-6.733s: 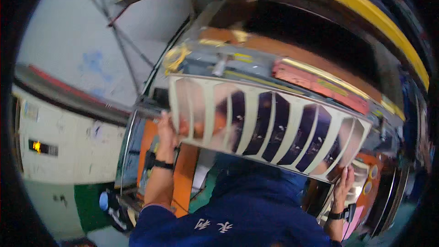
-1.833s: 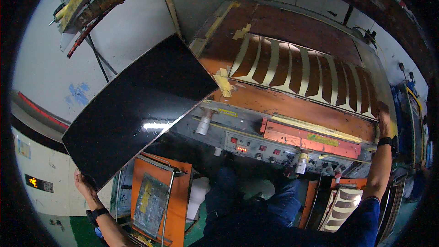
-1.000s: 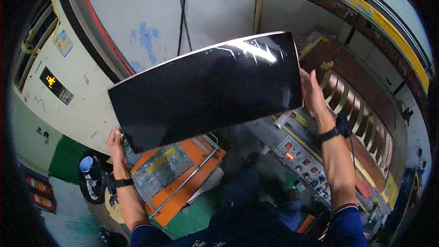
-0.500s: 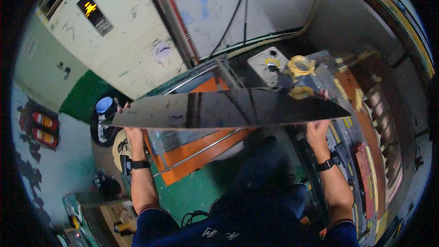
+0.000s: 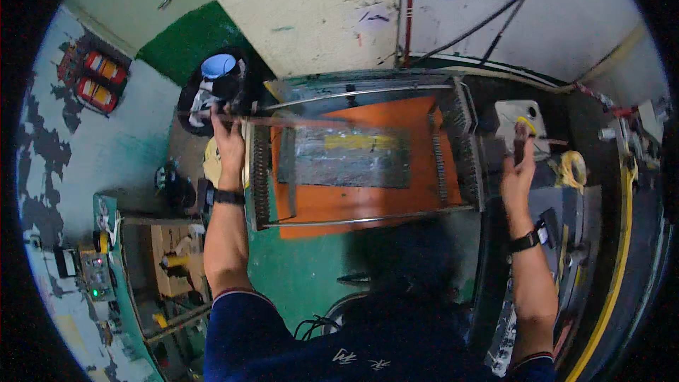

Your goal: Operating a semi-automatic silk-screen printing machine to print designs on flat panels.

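Observation:
A long, thin dark panel (image 5: 279,122) is held up nearly edge-on, so it shows only as a narrow, blurred strip. My left hand (image 5: 228,138) is closed on its left end, and my right hand (image 5: 520,170) grips near its right end. Much of the strip's middle is too smeared to make out. Below and between my hands stands a metal rack (image 5: 472,148) with slotted, toothed sides and bright rails. Inside it an orange sheet (image 5: 318,209) lies beneath a grey, scuffed plate (image 5: 361,166).
A dark bin with a blue round item (image 5: 218,66) stands past my left hand. Fire extinguishers (image 5: 97,92) are at the left wall. A white device (image 5: 520,117) and a yellow tape roll (image 5: 571,168) sit at the right. An open cabinet (image 5: 134,255) is at lower left.
The panel has turned from showing its broad shiny face to nearly edge-on, still between both hands. My view has swung left, and the rack now shows almost whole below it.

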Demonstrator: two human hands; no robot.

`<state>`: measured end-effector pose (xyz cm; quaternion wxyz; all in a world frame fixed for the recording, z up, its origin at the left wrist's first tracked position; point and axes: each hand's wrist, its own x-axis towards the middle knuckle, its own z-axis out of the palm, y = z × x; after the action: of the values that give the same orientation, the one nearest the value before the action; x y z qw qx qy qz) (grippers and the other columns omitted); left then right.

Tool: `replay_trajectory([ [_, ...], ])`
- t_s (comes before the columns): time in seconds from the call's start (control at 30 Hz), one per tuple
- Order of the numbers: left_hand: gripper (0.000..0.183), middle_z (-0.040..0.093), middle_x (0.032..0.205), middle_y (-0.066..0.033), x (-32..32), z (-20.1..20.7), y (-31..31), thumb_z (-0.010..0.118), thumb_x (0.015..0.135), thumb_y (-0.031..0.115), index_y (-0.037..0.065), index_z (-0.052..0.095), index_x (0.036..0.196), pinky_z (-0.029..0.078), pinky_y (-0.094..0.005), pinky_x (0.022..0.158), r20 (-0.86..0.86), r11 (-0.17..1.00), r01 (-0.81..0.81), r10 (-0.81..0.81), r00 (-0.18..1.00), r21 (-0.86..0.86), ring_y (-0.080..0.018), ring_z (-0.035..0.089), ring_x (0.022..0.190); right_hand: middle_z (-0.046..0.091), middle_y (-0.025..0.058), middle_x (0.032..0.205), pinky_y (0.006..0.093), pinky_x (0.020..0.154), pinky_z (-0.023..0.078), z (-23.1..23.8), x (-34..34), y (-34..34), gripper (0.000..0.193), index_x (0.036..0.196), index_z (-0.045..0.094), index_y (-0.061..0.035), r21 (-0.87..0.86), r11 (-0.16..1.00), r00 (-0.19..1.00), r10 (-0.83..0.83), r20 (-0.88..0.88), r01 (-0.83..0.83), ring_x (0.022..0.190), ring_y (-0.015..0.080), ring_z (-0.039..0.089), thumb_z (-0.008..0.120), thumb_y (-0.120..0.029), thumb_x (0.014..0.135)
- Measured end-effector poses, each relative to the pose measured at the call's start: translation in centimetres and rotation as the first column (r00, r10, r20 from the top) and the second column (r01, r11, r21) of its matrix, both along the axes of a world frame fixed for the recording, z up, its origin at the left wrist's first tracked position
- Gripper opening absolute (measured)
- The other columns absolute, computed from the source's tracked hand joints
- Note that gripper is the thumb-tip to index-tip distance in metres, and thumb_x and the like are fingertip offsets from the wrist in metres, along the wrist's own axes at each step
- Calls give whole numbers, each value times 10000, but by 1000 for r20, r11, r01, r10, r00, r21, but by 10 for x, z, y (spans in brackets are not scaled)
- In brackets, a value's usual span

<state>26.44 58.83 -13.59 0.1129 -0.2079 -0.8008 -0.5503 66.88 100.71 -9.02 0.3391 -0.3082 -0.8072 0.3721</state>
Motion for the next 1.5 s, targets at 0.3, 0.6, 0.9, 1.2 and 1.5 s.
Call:
replay_trajectory([
  [0.3, 704, 514, 1212, -128, -78, -56, -13, 471, 841, -134, 25, 194, 1469, 419, -293, 954, 238, 1000, -14, 20, 971, -27, -205, 534, 1085, 423, 170, 1415, 324, 1080, 298, 4, -109, 39, 727, 1439, 302, -52, -18, 996, 994, 80, -79, -82, 1309, 250, 420, 495, 172, 775],
  [0.6, 607, 535, 1163, -100, -84, -75, -10, 515, 884, -71, 24, 287, 1439, 414, -274, 950, 316, 998, -53, 58, 947, -24, -187, 522, 1109, 437, 169, 1397, 330, 1093, 295, -33, -120, 37, 719, 1427, 316, -50, -57, 993, 994, 104, -24, -105, 1310, 253, 412, 475, 190, 768],
  [0.9, 518, 617, 992, -75, -70, 17, 0, 485, 898, 568, 83, 590, 1048, 412, -394, 903, 681, 731, -402, -116, 723, 551, -220, 559, 952, 479, 202, 1345, 345, 1092, 316, -38, -153, 83, 694, 1397, 316, -20, -47, 966, 966, 252, -64, -255, 1287, 270, 448, 398, 185, 739],
  [1.2, 307, 599, 807, -41, -102, 15, 10, 497, 907, 384, 92, 589, 926, 451, -343, 739, 703, 854, -281, -131, 699, 439, -185, 563, 740, 521, 214, 1303, 316, 1065, 354, -65, -159, 110, 655, 1367, 354, -19, -83, 952, 956, 293, -20, -294, 1265, 265, 483, 394, 218, 758],
  [1.5, 288, 548, 787, -21, -118, 8, 17, 536, 882, 392, 118, 582, 956, 422, -346, 784, 698, 887, -249, -107, 708, 389, -186, 535, 775, 448, 170, 1364, 328, 1085, 332, -108, -159, 127, 668, 1409, 288, -31, -200, 916, 938, 343, -53, -347, 1287, 239, 445, 363, 231, 799],
])
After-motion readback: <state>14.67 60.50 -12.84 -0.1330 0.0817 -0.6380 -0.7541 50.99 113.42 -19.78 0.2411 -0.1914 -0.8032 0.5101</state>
